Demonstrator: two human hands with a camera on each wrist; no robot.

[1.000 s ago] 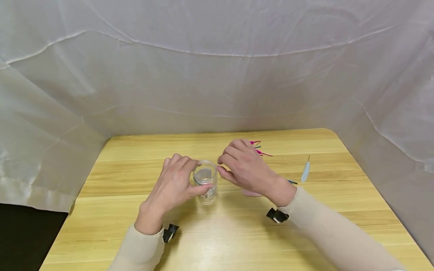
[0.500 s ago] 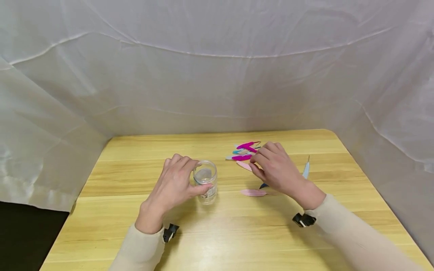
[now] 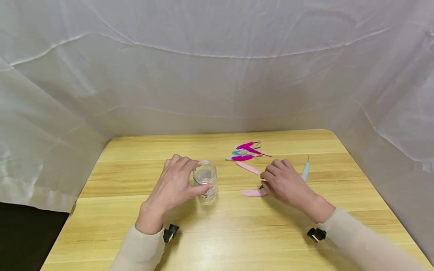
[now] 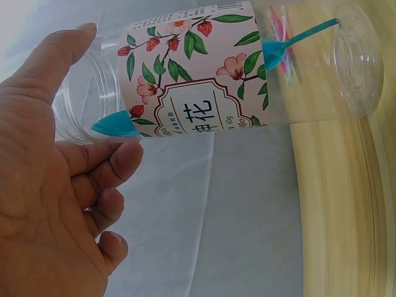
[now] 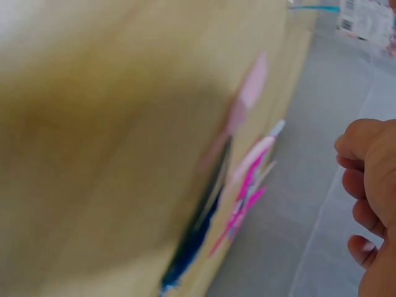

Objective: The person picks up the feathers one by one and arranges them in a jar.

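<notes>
My left hand (image 3: 200, 176) grips a small clear jar (image 3: 209, 194) standing on the wooden table (image 3: 217, 233), thumb in front and fingers behind. The left wrist view shows the jar (image 4: 204, 68) with its floral label and a teal feather (image 4: 117, 125) inside. My right hand (image 3: 266, 181) hovers low, fingers curled, right of a pale pink feather (image 3: 251, 192) and over a dark blue feather (image 3: 261, 186), which it mostly hides. In the blurred right wrist view the curled fingers (image 5: 362, 167) hold nothing, apart from the dark feather (image 5: 192, 241).
A heap of magenta and teal feathers (image 3: 245, 152) lies behind the right hand, with another pink feather (image 3: 248, 168) beside it. A light blue feather (image 3: 306, 171) lies further right. White sheeting (image 3: 217, 75) closes off the back and both sides.
My right hand drew away from the jar to the right, passed the feather heap, and came down toward me beside the pink feather. The left hand and jar stayed put.
</notes>
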